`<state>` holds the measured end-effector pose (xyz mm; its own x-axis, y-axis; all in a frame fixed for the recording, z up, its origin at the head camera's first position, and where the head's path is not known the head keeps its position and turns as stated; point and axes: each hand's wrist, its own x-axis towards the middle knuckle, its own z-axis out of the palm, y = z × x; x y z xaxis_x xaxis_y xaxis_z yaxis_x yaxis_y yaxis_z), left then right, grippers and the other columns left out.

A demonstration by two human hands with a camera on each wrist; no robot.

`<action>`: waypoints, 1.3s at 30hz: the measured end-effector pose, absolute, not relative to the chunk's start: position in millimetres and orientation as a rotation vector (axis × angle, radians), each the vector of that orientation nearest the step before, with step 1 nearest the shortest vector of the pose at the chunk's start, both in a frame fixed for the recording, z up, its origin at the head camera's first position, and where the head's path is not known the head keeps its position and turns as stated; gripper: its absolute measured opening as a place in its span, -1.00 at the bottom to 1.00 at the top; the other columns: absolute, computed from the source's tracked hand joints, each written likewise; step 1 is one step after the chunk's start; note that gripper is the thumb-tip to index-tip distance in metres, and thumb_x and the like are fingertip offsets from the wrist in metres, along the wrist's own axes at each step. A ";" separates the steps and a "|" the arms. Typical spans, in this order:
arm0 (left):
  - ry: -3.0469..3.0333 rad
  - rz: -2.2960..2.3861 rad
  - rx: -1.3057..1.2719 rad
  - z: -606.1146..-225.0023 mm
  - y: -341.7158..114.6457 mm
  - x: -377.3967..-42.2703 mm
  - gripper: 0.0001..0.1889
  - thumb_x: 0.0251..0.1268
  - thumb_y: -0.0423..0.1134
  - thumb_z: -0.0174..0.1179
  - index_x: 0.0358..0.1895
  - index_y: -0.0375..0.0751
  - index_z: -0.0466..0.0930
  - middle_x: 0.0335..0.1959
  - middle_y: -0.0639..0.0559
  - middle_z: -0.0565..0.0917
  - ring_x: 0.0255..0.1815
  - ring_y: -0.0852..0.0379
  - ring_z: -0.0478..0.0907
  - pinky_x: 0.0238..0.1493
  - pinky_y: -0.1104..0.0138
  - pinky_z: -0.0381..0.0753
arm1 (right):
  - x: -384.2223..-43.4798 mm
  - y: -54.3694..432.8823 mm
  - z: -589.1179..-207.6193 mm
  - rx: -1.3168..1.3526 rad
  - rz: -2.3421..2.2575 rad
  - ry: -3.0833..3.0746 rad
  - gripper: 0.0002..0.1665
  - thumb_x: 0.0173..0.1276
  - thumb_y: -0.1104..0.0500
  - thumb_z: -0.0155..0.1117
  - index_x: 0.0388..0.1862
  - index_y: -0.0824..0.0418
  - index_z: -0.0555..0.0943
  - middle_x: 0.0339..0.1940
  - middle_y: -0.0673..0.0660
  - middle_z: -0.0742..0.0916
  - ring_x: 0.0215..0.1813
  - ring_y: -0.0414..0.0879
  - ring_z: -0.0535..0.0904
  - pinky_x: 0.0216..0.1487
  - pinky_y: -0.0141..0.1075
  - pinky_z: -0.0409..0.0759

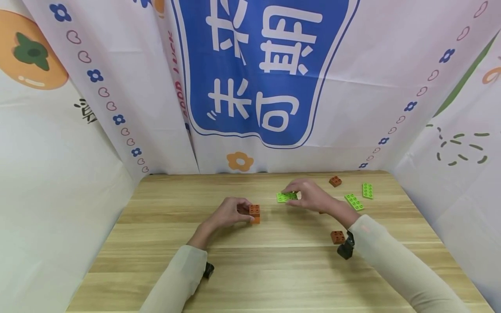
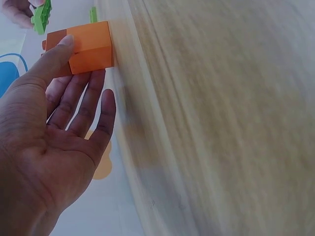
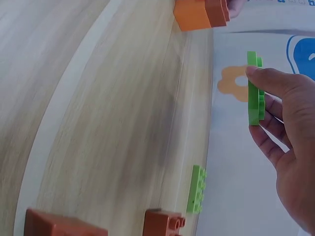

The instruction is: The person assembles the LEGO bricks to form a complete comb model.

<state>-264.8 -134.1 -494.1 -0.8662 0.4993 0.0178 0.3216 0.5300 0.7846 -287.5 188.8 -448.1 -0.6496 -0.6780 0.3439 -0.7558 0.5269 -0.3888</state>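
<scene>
The hands are apart from each other, each clamped on a piece. The left hand point(image 1: 228, 213) pinches a plastic stack of studded blocks, reddish-brown above orange point(image 1: 255, 214), near the middle of the light wood-grain counter point(image 1: 250, 269); the right hand point(image 1: 311, 195) grips a flat lime-green studded plastic plate point(image 1: 282, 198) raised toward the back. At right lie two further lime-green plates point(image 1: 354, 201) and reddish-brown studded blocks point(image 1: 337, 237). Behind hangs white printed cloth point(image 1: 352, 108) with a white-lettered blue panel point(image 1: 250, 74).
</scene>
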 end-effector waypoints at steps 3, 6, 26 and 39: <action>2.570 1.242 0.702 -494.1 -134.2 -264.9 -0.72 0.24 -0.32 0.56 -0.03 -0.26 0.74 -0.18 0.04 0.76 -0.15 0.19 0.68 -0.05 0.34 0.72 | -286.8 183.4 -446.6 1.273 0.759 -2.590 -0.61 0.22 0.23 0.66 0.03 0.24 0.81 -0.05 0.12 0.84 0.01 0.01 0.77 0.09 -0.05 0.74; 2.572 1.239 0.699 -494.4 -134.2 -265.0 -0.72 0.24 -0.32 0.56 -0.03 -0.25 0.74 -0.18 0.05 0.76 -0.15 0.19 0.68 -0.05 0.34 0.72 | -287.3 177.7 -445.6 1.301 0.759 -2.576 -0.63 0.24 0.21 0.65 0.03 0.23 0.82 -0.05 0.11 0.84 0.02 0.00 0.77 0.10 -0.07 0.74; 2.541 1.262 0.697 -496.4 -134.4 -266.0 -0.71 0.25 -0.34 0.54 0.00 -0.28 0.74 -0.17 0.02 0.77 -0.16 0.19 0.68 -0.04 0.34 0.72 | -281.6 147.0 -445.3 1.416 0.809 -2.542 -0.65 0.28 0.20 0.63 0.04 0.22 0.81 -0.04 0.09 0.84 0.01 -0.05 0.77 0.10 -0.18 0.74; 2.522 1.290 0.693 -494.9 -134.6 -264.9 -0.72 0.25 -0.32 0.55 -0.01 -0.23 0.76 -0.17 0.05 0.78 -0.17 0.19 0.69 -0.05 0.33 0.72 | -281.5 129.1 -453.9 1.431 0.832 -2.500 -0.64 0.23 0.22 0.67 0.01 0.22 0.82 -0.07 0.09 0.84 -0.02 -0.07 0.77 0.04 -0.25 0.75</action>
<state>-264.9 -134.6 -494.9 -0.8630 0.5050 0.0143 0.3072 0.5021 0.8084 -281.5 129.1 -453.9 -0.5365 -0.7522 0.3826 -0.8315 0.3935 -0.3922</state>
